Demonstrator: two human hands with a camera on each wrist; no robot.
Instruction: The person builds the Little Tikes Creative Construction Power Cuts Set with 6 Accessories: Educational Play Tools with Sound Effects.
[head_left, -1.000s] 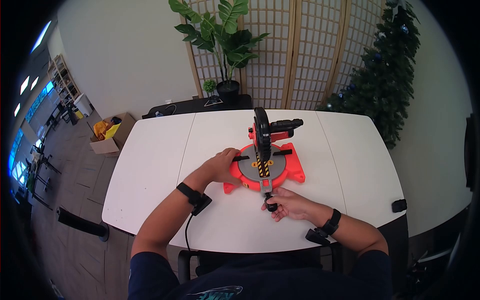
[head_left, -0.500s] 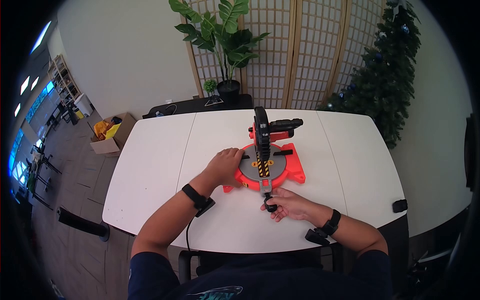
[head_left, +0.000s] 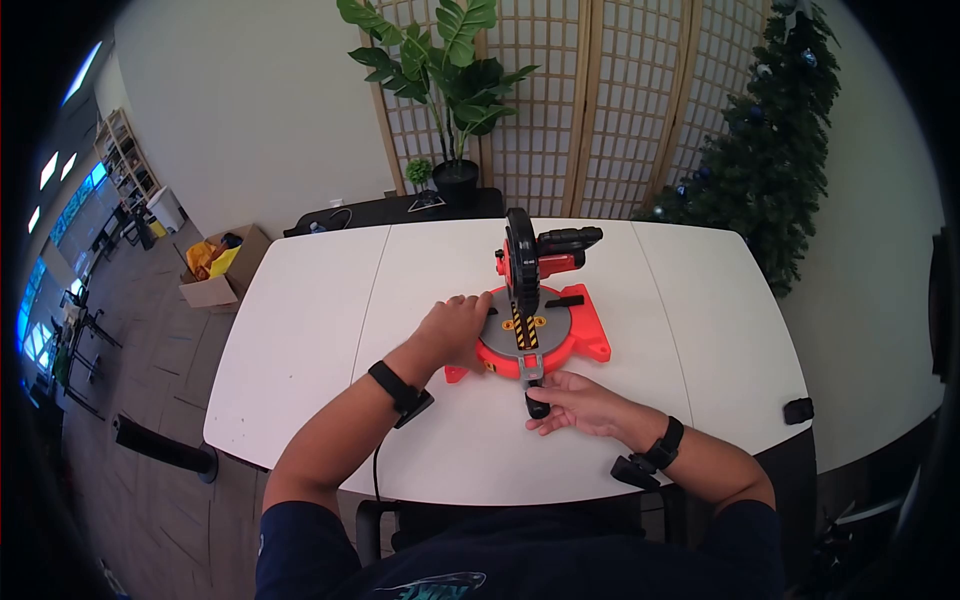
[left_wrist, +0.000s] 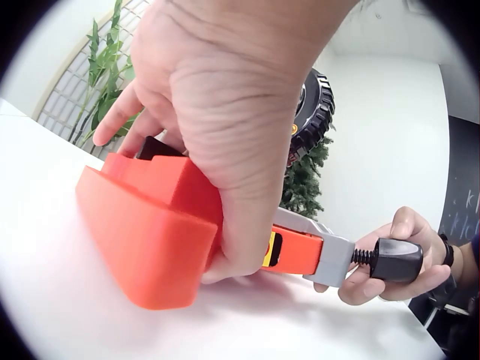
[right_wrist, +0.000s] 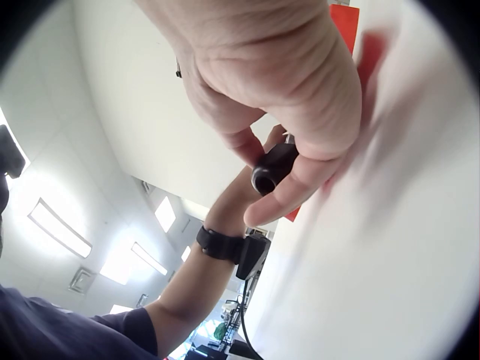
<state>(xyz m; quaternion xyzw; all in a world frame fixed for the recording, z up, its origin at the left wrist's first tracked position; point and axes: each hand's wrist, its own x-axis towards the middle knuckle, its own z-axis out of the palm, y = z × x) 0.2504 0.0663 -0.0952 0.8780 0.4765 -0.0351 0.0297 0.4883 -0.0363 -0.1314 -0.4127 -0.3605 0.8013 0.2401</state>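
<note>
A toy miter saw (head_left: 572, 345), with an orange base, grey round turntable and black toothed blade, stands on the white table. My left hand (head_left: 452, 330) grips the left side of its base, thumb at the front and fingers over the top. In the left wrist view, the orange end of the base (left_wrist: 150, 232) sticks out beside the palm. At the front, my right hand (head_left: 585, 405) pinches the black knob (left_wrist: 397, 259) between thumb and fingers. A threaded screw (left_wrist: 362, 257) joins that knob to the grey arm. In the right wrist view the fingers surround the knob (right_wrist: 274, 166).
A small black object (head_left: 798, 411) lies at the table's right edge. Behind the table (head_left: 300, 340) stand a potted plant (head_left: 457, 180), a lattice screen and a decorated tree (head_left: 770, 150). A cardboard box (head_left: 225, 285) is on the floor at left.
My left hand has slid right and further over the base. The black knob and my right fingers have shifted slightly left, and the blade and its handle have moved slightly left as well.
</note>
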